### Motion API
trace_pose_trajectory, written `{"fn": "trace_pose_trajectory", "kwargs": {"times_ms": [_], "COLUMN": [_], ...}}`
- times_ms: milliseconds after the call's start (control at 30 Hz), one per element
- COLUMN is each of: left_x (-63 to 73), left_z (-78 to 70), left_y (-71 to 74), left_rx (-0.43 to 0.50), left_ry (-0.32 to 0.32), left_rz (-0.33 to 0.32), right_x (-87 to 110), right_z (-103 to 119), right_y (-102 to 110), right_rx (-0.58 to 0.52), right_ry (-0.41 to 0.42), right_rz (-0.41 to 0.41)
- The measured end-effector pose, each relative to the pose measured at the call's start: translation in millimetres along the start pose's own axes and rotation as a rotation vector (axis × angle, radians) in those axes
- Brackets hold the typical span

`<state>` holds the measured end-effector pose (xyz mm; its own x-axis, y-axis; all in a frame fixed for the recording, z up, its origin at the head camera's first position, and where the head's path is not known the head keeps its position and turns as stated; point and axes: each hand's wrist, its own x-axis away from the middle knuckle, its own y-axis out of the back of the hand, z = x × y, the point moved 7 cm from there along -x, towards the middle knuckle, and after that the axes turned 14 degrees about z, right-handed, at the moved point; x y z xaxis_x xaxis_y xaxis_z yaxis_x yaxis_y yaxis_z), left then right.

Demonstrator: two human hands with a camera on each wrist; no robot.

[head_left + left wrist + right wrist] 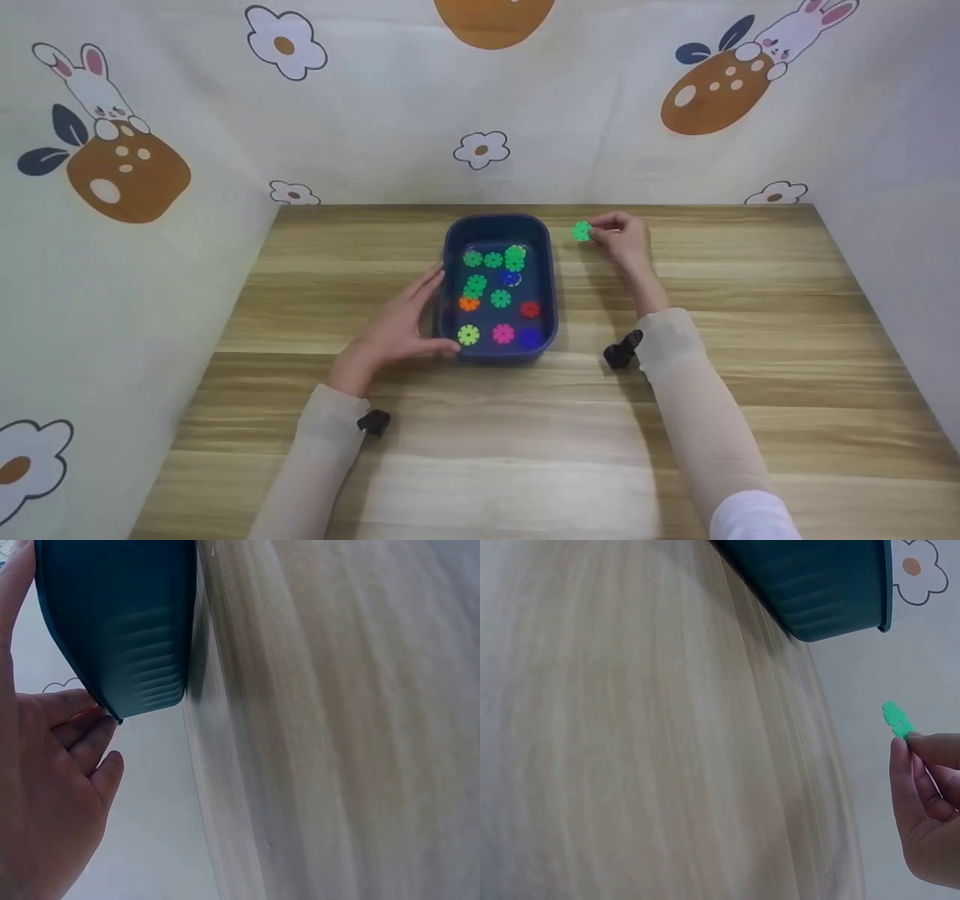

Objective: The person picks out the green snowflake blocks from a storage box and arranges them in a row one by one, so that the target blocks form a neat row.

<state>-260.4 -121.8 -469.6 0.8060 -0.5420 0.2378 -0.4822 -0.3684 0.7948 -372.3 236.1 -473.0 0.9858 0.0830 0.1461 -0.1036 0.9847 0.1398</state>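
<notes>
Toward the near edge of the wooden table [525, 450], a black wrist camera [373, 422] sat on the left sleeve [319, 442]. Beyond it, the left hand [397, 330] was spread wide, its thumb at the near left corner of a dark blue tray [499, 359] and its fingers touching the left edge. Along the tray's near edge lay a yellow disc [468, 334], a pink disc [503, 334] and a blue disc [529, 339]. Farther in, a red disc [530, 309] lay near the right edge. Several green discs [493, 259] lay toward the far edge. Right of the tray's far right corner, near the table's far edge, the right hand [628, 240] pinched a green disc [581, 230] by its rim, raised above the surface. Behind stood a patterned cloth [390, 127].
</notes>
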Motion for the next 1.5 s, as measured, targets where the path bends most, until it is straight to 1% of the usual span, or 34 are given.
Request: {"fn": "trace_pose_trajectory", "kwargs": {"times_ms": [233, 467, 567, 733, 1000, 1200, 1267, 1500], "left_x": [0.1, 0.8, 1.0, 0.4, 0.7, 1.2, 1.2, 0.7], "left_z": [-0.7, 0.3, 0.2, 0.2, -0.5, -2.4, -2.6, -1.2], "left_y": [-0.8, -1.5, -1.3, -1.5, -0.6, 0.4, 0.6, 0.2], "left_rx": [0.015, 0.019, 0.014, 0.004, -0.01, 0.005, 0.009, 0.007], "left_ry": [-0.018, 0.007, 0.011, 0.014, 0.013, -0.019, -0.021, -0.015], "left_rz": [-0.005, -0.001, -0.002, -0.002, -0.004, -0.008, -0.01, -0.008], "right_x": [-1.0, -1.6, -1.5, -1.5, -1.6, -0.3, -0.2, 0.3], "right_z": [-11, -16, -18, -21, -27, -28, -28, -25], "right_y": [5, 5, 5, 5, 6, 6, 5, 5], "right_rx": [0.044, 0.013, -0.009, -0.035, 0.009, 0.003, 0.009, 0.082], "right_ry": [-0.085, -0.101, -0.114, -0.131, -0.166, -0.198, -0.203, -0.209], "right_rz": [-0.025, -0.018, -0.021, -0.002, 0.017, 0.026, 0.028, 0.032]}}
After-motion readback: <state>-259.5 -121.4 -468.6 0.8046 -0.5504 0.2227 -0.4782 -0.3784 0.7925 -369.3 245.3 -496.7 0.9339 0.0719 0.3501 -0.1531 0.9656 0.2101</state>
